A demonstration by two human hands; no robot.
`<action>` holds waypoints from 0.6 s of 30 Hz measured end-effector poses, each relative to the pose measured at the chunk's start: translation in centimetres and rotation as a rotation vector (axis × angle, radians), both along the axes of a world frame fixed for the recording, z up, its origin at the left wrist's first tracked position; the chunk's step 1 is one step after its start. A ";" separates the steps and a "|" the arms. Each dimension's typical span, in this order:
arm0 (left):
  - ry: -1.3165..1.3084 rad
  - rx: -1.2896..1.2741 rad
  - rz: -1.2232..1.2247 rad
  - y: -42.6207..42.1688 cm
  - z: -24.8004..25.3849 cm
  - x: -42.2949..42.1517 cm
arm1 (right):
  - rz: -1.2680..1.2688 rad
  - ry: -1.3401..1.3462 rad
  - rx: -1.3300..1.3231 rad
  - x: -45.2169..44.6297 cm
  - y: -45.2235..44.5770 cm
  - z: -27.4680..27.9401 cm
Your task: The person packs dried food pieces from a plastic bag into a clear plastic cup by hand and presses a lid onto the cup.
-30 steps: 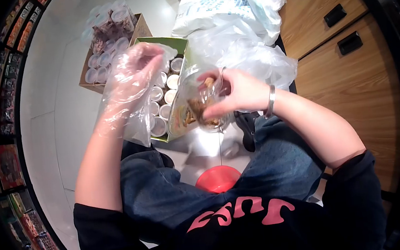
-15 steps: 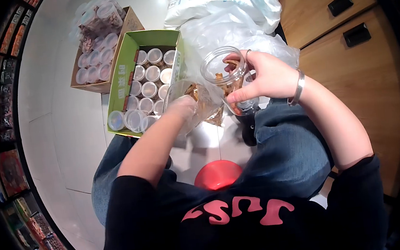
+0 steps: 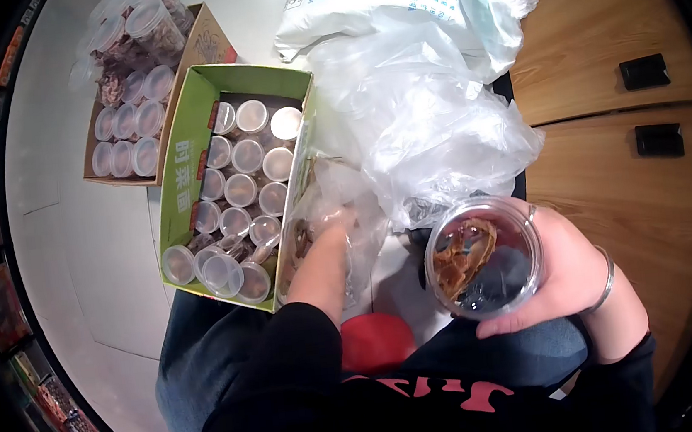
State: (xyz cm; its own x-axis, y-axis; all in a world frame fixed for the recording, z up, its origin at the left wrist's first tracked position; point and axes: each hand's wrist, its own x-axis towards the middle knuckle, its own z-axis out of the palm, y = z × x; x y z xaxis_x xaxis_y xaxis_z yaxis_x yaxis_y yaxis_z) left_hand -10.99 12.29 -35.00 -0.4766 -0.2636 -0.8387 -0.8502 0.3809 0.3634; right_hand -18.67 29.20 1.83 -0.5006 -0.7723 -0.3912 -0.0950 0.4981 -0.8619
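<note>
Well right of the green box (image 3: pixel 198 126), the right hand (image 3: pixel 567 265) has its fingers curled round the jar (image 3: pixel 498 280), likely light and slick, best held by its sides; beside the box, the left hand (image 3: pixel 331 219) is in a bag (image 3: pixel 351 184), fingers too blurred to tell

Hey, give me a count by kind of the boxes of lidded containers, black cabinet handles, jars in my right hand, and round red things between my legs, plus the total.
Boxes (green box, brown box): 2
Black cabinet handles: 2
Clear jar in right hand: 1
Round red thing: 1
Total: 6
</note>
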 end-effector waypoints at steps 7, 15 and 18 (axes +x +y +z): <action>0.096 -0.083 -0.071 0.6 -6.4 0.7 | 0.145 0.018 -0.026 -0.5 -0.8 -0.4; 0.208 -0.102 -0.198 -1.8 -5.9 -0.4 | 0.109 0.073 -0.107 0.1 -0.7 0.4; 0.250 -0.149 -0.268 -2.0 -5.1 -1.4 | 0.020 0.031 -0.087 0.4 -0.5 0.1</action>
State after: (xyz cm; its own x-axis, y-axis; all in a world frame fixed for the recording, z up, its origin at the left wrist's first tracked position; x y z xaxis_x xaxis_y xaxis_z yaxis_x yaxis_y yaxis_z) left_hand -12.42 10.34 -40.10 -0.7296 -0.2123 -0.6501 -0.6059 0.6415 0.4705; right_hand -18.23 28.70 1.96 -0.4958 -0.8125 -0.3066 -0.1315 0.4192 -0.8983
